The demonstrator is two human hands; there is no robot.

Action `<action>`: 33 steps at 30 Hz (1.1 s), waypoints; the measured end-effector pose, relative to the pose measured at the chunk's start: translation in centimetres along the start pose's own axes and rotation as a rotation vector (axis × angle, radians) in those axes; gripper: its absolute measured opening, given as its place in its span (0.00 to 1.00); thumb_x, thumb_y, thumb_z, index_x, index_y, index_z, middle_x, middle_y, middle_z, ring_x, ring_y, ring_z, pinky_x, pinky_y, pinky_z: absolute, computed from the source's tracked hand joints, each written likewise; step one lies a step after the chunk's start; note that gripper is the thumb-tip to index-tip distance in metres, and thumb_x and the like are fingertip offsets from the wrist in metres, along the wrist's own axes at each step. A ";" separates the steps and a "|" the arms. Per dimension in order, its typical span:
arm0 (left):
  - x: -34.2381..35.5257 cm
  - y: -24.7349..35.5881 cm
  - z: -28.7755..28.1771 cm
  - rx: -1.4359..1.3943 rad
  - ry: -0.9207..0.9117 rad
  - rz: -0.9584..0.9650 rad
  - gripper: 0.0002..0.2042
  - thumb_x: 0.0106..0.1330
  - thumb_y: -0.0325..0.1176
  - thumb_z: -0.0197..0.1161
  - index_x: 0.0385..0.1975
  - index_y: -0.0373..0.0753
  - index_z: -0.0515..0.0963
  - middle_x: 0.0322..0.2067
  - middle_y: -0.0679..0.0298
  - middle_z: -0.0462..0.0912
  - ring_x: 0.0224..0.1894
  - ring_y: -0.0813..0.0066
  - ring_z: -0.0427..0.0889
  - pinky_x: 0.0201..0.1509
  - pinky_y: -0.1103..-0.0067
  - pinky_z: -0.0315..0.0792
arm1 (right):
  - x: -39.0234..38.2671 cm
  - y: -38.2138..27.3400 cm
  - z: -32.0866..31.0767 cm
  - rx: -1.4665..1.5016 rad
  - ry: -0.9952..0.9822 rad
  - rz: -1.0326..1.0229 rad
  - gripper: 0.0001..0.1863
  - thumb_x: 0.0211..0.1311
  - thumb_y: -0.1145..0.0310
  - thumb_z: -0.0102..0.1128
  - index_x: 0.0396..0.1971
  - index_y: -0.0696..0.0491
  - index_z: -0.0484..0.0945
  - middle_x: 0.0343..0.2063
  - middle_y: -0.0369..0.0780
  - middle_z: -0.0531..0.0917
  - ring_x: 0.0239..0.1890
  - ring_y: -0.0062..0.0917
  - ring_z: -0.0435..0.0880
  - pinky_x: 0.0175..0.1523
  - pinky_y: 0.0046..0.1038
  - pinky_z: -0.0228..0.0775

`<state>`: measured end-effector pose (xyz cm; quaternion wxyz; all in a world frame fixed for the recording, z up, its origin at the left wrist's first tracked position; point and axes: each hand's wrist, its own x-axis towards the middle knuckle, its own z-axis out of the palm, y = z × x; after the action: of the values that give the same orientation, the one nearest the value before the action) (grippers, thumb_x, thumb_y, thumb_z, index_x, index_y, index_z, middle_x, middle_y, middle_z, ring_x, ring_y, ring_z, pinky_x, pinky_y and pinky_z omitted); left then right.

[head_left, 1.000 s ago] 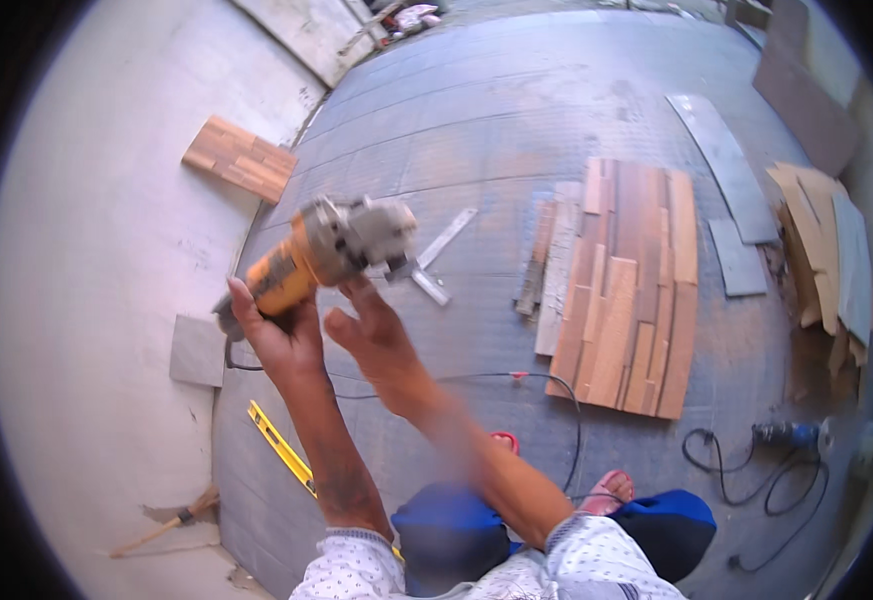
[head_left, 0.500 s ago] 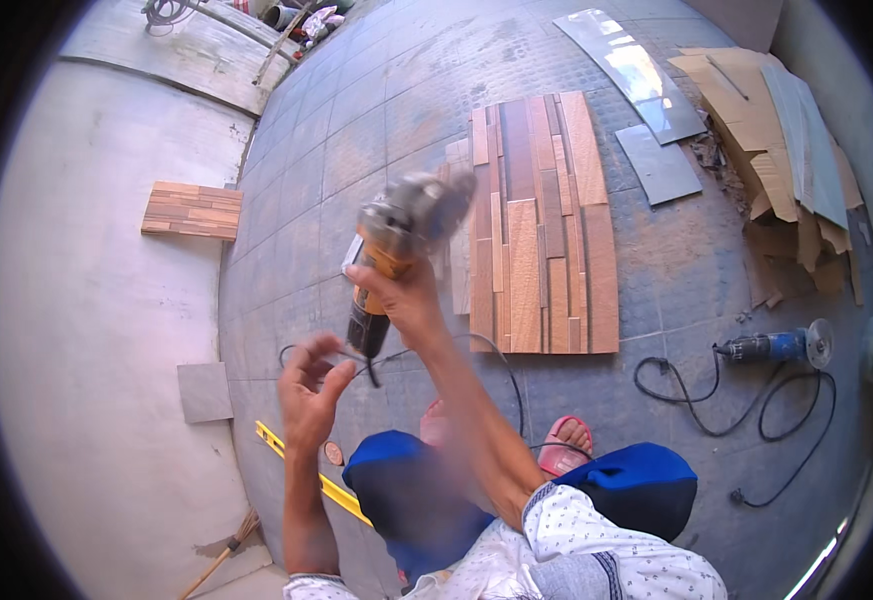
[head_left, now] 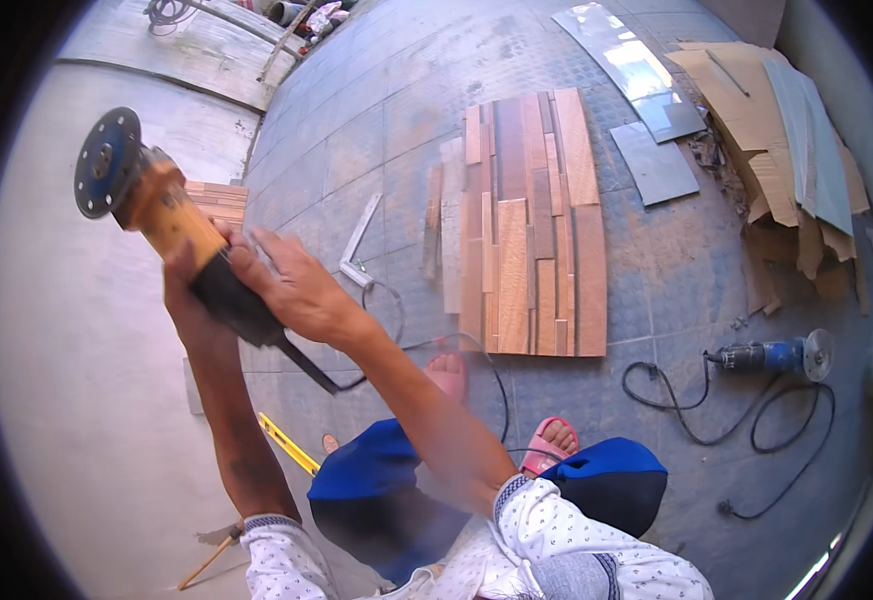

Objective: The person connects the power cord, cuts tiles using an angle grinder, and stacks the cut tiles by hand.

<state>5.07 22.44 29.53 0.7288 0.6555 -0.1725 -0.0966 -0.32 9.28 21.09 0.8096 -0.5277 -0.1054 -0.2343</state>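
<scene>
A yellow-and-black angle grinder (head_left: 181,222) with a round cutting disc (head_left: 109,162) is held up at the left, in front of the pale wall. My left hand (head_left: 188,295) grips its body from the near left side. Across the black rear part lies my right hand (head_left: 296,285), its fingers closed over the top. The power cord (head_left: 306,365) trails from the tool's rear end toward my knees. On the floor, a brown wood-look panel of strips (head_left: 531,230) lies right of my hands. Beside it are narrow offcut strips (head_left: 450,225) and a metal square (head_left: 359,240).
A blue grinder (head_left: 771,355) with a looped cord rests at the right. Cardboard (head_left: 736,120) and grey tile pieces (head_left: 654,165) lie at the far right. A yellow spirit level (head_left: 288,443) is by my left knee. A smaller wood-look piece (head_left: 218,203) is partly behind the grinder.
The yellow grinder has moved left and turned, so its disc now shows. My left hand, apart from it before, now grips it along with my right.
</scene>
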 end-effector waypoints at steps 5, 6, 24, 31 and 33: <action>4.6 -4.4 0.5 -0.095 -0.048 0.015 0.27 0.64 0.44 0.60 0.52 0.27 0.66 0.43 0.52 0.77 0.42 0.65 0.80 0.50 0.71 0.77 | -3.7 5.6 0.4 1.146 -0.169 0.513 0.28 0.75 0.48 0.44 0.61 0.55 0.66 0.50 0.43 0.80 0.50 0.30 0.83 0.49 0.31 0.80; 5.4 -5.8 0.2 -0.088 0.028 -0.004 0.27 0.64 0.44 0.60 0.52 0.27 0.66 0.43 0.52 0.77 0.42 0.65 0.80 0.50 0.71 0.77 | -4.5 6.7 0.7 1.156 -0.162 0.470 0.28 0.75 0.48 0.44 0.61 0.55 0.66 0.50 0.43 0.80 0.50 0.30 0.83 0.49 0.31 0.80; 13.2 -36.2 -5.1 -0.660 -0.032 -0.997 0.19 0.59 0.44 0.61 0.31 0.29 0.73 0.24 0.56 0.79 0.23 0.66 0.81 0.29 0.75 0.81 | -7.7 26.8 -3.7 1.703 0.641 0.443 0.20 0.75 0.71 0.43 0.61 0.64 0.64 0.60 0.51 0.72 0.64 0.37 0.71 0.63 0.32 0.73; 20.4 -38.2 -1.3 0.158 -0.151 -0.483 0.17 0.57 0.42 0.66 0.32 0.33 0.73 0.24 0.57 0.80 0.24 0.70 0.82 0.27 0.76 0.77 | -0.5 28.1 -15.6 0.832 0.526 0.666 0.31 0.59 0.75 0.54 0.64 0.61 0.62 0.55 0.44 0.76 0.50 0.28 0.80 0.54 0.31 0.73; 21.7 -39.5 0.1 0.241 -0.156 -0.349 0.18 0.57 0.42 0.66 0.34 0.32 0.72 0.26 0.55 0.80 0.26 0.67 0.83 0.29 0.74 0.76 | 1.6 28.9 -17.2 0.428 0.333 0.619 0.35 0.55 0.73 0.59 0.64 0.62 0.60 0.53 0.45 0.77 0.50 0.30 0.80 0.55 0.33 0.72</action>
<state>28.42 9.54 -6.76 0.6021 0.7482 -0.1226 -0.2503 13.92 2.98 -8.79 0.9394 -0.3090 0.1442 -0.0347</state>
